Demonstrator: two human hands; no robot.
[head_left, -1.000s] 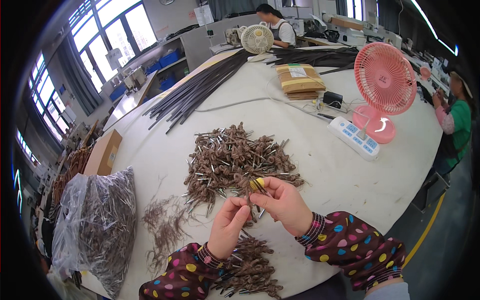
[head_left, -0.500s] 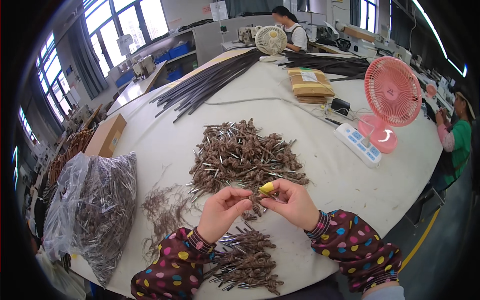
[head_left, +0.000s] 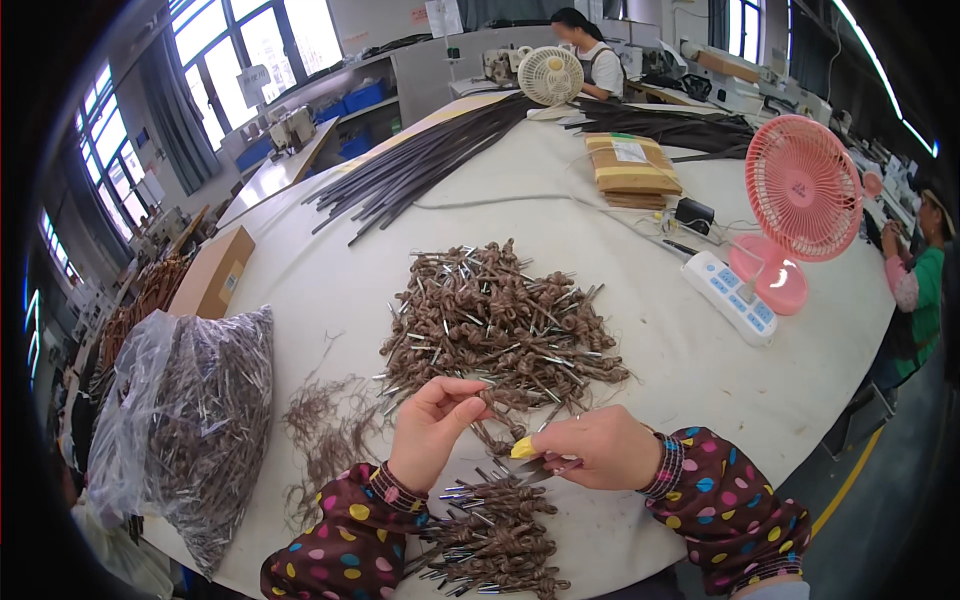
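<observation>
Both hands drawn nearer the table edge than a second ago: left hand point(head_left: 432, 425) pinching a knotted brown hair strand point(head_left: 497, 420), its length slanting down-right to the right hand point(head_left: 598, 450), closed around yellow-handled snips point(head_left: 528, 455), the nearer hand.

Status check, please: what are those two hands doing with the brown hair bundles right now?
Left hand pinching a brown hair bundle. Right hand gripping yellow-handled snips at it. Big bundle pile just beyond; nothing blocking.

Both bare hands, left hand point(head_left: 432, 432) and right hand point(head_left: 598, 448), emerge from dark maroon sleeves point(head_left: 722, 500) dotted with multicoloured spots.
</observation>
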